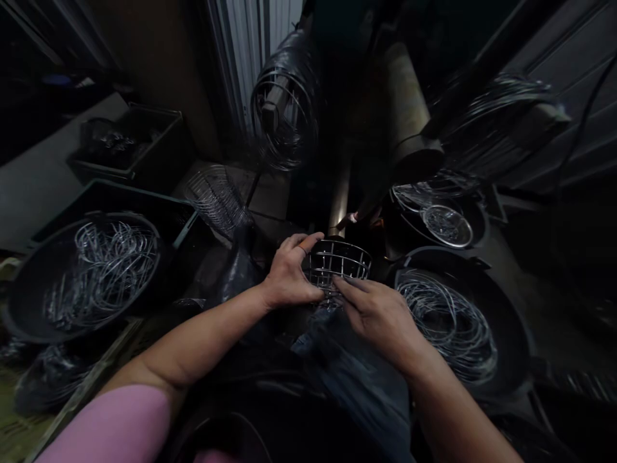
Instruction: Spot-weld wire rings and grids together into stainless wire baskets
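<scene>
A round wire basket [340,260] of welded metal rods is between my two hands, above my lap. My left hand [292,273] grips its left side, with the thumb low and the fingers over the upper rim. My right hand [373,305] is at the near right side, fingers together and pressed to the lower wires. Whether the right fingertips pinch a separate piece of wire is too dark to tell. Just behind the basket stands a metal bar [340,199] with a copper-coloured tip [348,220] close to the basket's rim.
On the right, a black basin [511,315] holds wire rings [448,321]; behind it is a tub with a small wire dish [447,225]. At left, another basin [24,302] holds bent wires [116,257]. A thick cylinder [407,96] and wire coils [284,109] stand ahead.
</scene>
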The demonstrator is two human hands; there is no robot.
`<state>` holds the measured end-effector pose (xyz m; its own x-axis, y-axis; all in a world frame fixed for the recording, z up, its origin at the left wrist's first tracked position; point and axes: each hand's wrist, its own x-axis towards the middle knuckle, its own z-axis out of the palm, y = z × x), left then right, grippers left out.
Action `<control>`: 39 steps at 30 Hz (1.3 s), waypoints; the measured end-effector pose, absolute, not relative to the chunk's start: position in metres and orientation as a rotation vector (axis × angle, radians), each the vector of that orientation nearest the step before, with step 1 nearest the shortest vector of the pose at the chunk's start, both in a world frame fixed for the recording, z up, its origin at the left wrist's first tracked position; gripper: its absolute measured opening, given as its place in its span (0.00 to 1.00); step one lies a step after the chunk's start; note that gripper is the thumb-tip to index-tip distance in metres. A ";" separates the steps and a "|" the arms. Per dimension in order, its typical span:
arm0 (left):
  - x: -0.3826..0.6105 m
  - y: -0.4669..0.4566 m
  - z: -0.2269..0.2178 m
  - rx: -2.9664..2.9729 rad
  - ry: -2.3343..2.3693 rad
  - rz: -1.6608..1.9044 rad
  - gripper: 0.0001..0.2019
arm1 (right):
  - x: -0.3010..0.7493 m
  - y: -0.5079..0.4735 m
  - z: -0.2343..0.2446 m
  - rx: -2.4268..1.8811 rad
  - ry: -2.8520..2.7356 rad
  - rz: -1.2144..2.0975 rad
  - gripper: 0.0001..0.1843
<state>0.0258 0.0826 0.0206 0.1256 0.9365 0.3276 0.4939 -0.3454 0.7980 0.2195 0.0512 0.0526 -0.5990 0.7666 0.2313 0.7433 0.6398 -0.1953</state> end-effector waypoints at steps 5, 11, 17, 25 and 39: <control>0.029 0.090 0.020 1.805 1.305 1.180 0.44 | 0.225 0.064 0.052 -1.004 -2.419 0.059 0.12; 0.030 0.104 0.021 1.741 1.292 1.212 0.45 | 0.224 0.081 0.060 -0.946 -2.398 -0.033 0.11; 0.032 0.121 0.022 1.718 1.275 1.238 0.45 | 0.226 0.101 0.061 -0.919 -2.403 -0.079 0.11; 0.035 0.139 0.022 1.662 1.288 1.274 0.45 | 0.229 0.122 0.064 -0.915 -2.394 -0.066 0.10; 0.038 0.168 0.021 1.608 1.325 1.214 0.50 | 0.228 0.146 0.062 -0.964 -2.296 0.032 0.09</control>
